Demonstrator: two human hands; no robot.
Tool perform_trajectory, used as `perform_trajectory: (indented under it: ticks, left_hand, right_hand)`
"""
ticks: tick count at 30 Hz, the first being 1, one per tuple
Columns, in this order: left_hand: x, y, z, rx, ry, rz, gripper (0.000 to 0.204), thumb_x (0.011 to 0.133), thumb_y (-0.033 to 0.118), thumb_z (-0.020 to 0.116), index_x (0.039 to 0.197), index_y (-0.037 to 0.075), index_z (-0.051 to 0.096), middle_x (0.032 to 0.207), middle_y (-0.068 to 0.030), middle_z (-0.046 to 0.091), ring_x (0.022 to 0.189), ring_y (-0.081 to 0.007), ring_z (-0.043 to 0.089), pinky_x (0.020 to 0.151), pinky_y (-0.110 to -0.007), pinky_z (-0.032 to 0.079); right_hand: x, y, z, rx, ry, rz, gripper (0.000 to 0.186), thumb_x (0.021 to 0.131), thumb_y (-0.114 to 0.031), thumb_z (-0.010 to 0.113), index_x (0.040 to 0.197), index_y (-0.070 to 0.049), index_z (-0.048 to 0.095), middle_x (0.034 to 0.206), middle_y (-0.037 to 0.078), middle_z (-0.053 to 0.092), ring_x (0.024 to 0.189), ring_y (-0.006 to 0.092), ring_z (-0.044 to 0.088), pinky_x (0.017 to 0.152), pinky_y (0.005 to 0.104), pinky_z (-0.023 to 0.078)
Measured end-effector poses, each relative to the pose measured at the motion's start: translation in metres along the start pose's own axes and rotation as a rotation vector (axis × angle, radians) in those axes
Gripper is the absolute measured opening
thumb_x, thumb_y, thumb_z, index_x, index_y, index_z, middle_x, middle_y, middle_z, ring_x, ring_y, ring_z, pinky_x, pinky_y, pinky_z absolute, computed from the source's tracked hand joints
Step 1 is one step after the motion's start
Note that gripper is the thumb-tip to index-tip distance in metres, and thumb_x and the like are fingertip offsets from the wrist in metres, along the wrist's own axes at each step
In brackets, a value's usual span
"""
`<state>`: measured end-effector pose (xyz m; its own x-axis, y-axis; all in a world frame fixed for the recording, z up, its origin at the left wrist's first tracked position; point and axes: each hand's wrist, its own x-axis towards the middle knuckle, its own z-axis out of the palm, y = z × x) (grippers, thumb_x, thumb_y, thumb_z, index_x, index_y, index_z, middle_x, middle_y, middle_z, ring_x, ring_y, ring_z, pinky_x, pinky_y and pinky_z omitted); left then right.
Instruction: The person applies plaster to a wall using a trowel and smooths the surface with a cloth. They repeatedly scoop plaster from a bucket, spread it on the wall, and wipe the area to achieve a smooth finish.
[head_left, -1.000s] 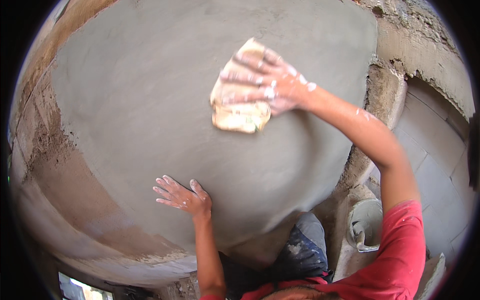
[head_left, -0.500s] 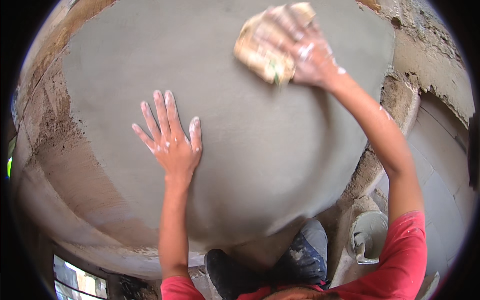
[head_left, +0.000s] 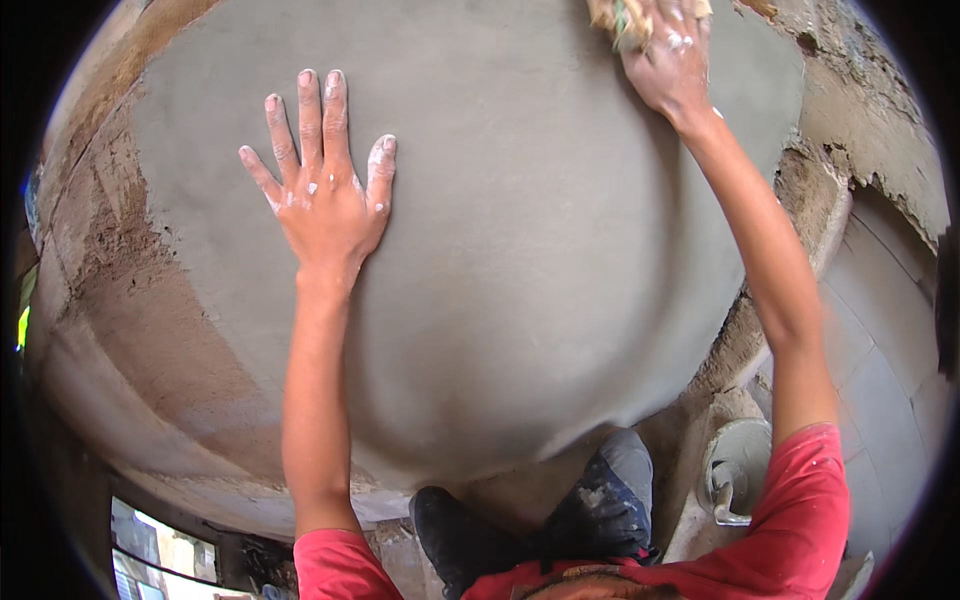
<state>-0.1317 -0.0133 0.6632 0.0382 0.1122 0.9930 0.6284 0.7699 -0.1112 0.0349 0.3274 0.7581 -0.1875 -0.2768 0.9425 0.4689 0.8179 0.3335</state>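
My left hand (head_left: 330,200) lies open on the smooth grey plaster (head_left: 500,250), its fingers spread and specked with white. At the top right of the plastered surface, my right hand (head_left: 672,70) is closed on a crumpled yellowish cloth or sack piece (head_left: 625,22) with a bit of green on it. The cloth is pressed against the plaster, and the picture's top edge cuts part of it off. Wet-looking, darker curved shading runs across the plaster's lower part.
A bucket (head_left: 742,455) with a hooked tool (head_left: 722,492) in it stands at the lower right. Rough brown wall (head_left: 150,310) borders the plaster on the left, broken masonry (head_left: 815,195) on the right. Pale tiles (head_left: 880,360) lie beyond.
My right hand has moved the cloth up and to the right along the plaster. My left hand has shifted upward and slightly left, still spread.
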Motion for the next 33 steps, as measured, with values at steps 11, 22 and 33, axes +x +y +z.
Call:
perform_trajectory:
  ticks: [11, 22, 33]
  left_hand:
    - [0.001, -0.006, -0.005, 0.043, -0.036, 0.051, 0.076, 0.106, 0.053, 0.054, 0.173, 0.025, 0.032, 0.182, -0.0024, 0.023, 0.168, -0.037, 0.011, 0.13, -0.072, 0.001]
    - [0.002, 0.019, -0.004, 0.05, -0.097, 0.133, 0.078, 0.106, 0.051, 0.054, 0.173, 0.02, 0.03, 0.183, -0.0014, 0.02, 0.169, -0.035, 0.005, 0.13, -0.07, -0.003]
    - [-0.006, 0.018, 0.003, 0.031, -0.061, 0.125, 0.077, 0.104, 0.044, 0.057, 0.173, 0.02, 0.031, 0.183, 0.0003, 0.02, 0.169, -0.0346, 0.008, 0.131, -0.068, -0.002]
  right_hand:
    - [-0.075, -0.019, 0.003, 0.153, 0.005, -0.119, 0.069, 0.089, -0.043, 0.075, 0.155, -0.045, 0.055, 0.169, 0.001, 0.047, 0.155, 0.0374, 0.044, 0.121, 0.0638, 0.037]
    - [-0.145, -0.038, 0.003, 0.46, -0.011, -0.58, 0.079, 0.091, -0.036, 0.073, 0.164, -0.045, 0.045, 0.178, 0.003, 0.033, 0.164, 0.0367, 0.029, 0.127, 0.065, 0.029]
    - [-0.17, -0.019, -0.002, 0.373, -0.139, -0.472, 0.075, 0.096, -0.037, 0.067, 0.167, -0.038, 0.042, 0.18, 0.002, 0.027, 0.165, 0.0403, 0.024, 0.129, 0.0677, 0.023]
